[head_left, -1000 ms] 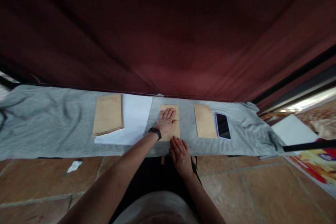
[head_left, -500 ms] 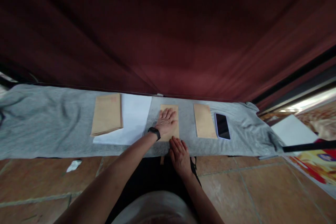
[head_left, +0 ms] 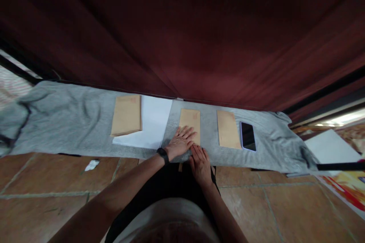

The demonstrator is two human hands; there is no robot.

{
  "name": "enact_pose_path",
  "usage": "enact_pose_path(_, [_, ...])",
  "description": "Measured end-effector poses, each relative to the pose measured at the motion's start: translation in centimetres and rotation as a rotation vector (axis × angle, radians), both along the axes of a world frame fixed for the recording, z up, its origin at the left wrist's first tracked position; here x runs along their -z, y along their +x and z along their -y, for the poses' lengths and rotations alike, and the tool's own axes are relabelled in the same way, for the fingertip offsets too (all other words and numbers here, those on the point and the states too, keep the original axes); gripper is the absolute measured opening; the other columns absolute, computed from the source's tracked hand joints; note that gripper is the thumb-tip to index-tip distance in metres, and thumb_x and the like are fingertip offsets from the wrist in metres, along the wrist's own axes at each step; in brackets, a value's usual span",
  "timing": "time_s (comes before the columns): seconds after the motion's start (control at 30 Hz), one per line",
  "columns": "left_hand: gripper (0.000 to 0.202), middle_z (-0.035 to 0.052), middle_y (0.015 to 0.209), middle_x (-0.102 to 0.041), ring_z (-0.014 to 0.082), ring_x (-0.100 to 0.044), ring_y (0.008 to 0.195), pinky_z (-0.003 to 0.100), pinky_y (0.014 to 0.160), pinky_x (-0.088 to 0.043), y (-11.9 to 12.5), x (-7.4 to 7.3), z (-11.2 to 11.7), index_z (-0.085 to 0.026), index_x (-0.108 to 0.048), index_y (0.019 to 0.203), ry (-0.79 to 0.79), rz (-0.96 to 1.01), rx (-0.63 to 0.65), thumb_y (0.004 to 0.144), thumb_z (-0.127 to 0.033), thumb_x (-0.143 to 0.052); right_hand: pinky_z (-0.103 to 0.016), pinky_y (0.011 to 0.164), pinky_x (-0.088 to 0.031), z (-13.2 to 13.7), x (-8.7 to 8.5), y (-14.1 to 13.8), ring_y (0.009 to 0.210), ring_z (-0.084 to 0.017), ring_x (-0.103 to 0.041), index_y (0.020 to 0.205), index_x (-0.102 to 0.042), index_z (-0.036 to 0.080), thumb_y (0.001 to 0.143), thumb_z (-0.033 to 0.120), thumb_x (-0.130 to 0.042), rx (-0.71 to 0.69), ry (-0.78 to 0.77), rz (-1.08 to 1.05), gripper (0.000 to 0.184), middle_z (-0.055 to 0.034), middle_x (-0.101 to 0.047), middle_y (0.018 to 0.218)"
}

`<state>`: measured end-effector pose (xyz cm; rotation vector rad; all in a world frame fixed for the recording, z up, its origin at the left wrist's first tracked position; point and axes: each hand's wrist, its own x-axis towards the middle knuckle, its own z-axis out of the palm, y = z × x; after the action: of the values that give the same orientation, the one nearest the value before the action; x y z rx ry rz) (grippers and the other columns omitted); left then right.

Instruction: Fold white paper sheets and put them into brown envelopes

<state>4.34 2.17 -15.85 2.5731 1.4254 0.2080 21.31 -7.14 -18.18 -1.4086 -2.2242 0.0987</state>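
A brown envelope (head_left: 190,119) lies lengthwise on a grey cloth (head_left: 71,119) spread over the floor. My left hand (head_left: 180,142), with a black band at the wrist, rests flat on the envelope's near end, fingers stretched out. My right hand (head_left: 200,161) lies flat just below it at the cloth's near edge, fingers together and extended, touching the cloth. Neither hand holds anything.
A stack of brown envelopes (head_left: 126,115) sits left on a white sheet (head_left: 152,121). Another brown envelope (head_left: 228,129) and a dark phone (head_left: 248,136) lie to the right. A dark red curtain (head_left: 182,34) hangs behind. Tiled floor (head_left: 273,205), a white scrap (head_left: 91,165) and a white board (head_left: 330,147) surround.
My left hand has slid toward me along the envelope, from its middle to its near end. The right hand stays at the cloth's edge. The view has shifted a little.
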Motion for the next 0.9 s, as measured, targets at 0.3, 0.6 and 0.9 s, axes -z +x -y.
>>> enact_pose_path(0.3, [0.050, 0.0015, 0.165, -0.029, 0.0239, -0.018, 0.154, 0.051, 0.125, -0.010, -0.6, 0.2, 2.4, -0.028, -0.038, 0.154, 0.057, 0.055, -0.028, 0.105, -0.037, -0.030, -0.047, 0.118, -0.032, 0.0, -0.1, 0.0, 0.141, -0.024, -0.045, 0.150, -0.044, 0.016, 0.104, 0.024, -0.037, -0.012, 0.000, 0.013, 0.048, -0.0120, -0.054, 0.148])
enact_pose_path(0.6, [0.048, 0.0015, 0.165, -0.029, 0.0231, -0.019, 0.154, 0.049, 0.125, -0.010, -1.9, -0.7, 3.6, -0.032, -0.039, 0.153, 0.072, 0.046, 0.033, 0.105, -0.037, -0.036, -0.049, 0.119, -0.030, 0.3, 0.0, 0.0, 0.142, -0.025, -0.044, 0.149, -0.046, 0.014, 0.104, 0.024, -0.038, 0.005, 0.019, 0.044, 0.046, -0.0136, -0.054, 0.148])
enact_pose_path(0.9, [0.056, 0.0007, 0.165, -0.029, 0.0212, -0.021, 0.154, 0.046, 0.125, -0.014, -4.1, -1.2, 4.7, -0.037, -0.032, 0.155, 0.094, 0.046, 0.149, 0.102, -0.047, -0.046, -0.048, 0.119, -0.031, 0.4, 0.1, 0.1, 0.141, -0.025, -0.046, 0.153, -0.040, 0.017, 0.104, 0.025, -0.039, 0.026, 0.027, 0.050, 0.049, -0.0120, -0.053, 0.150])
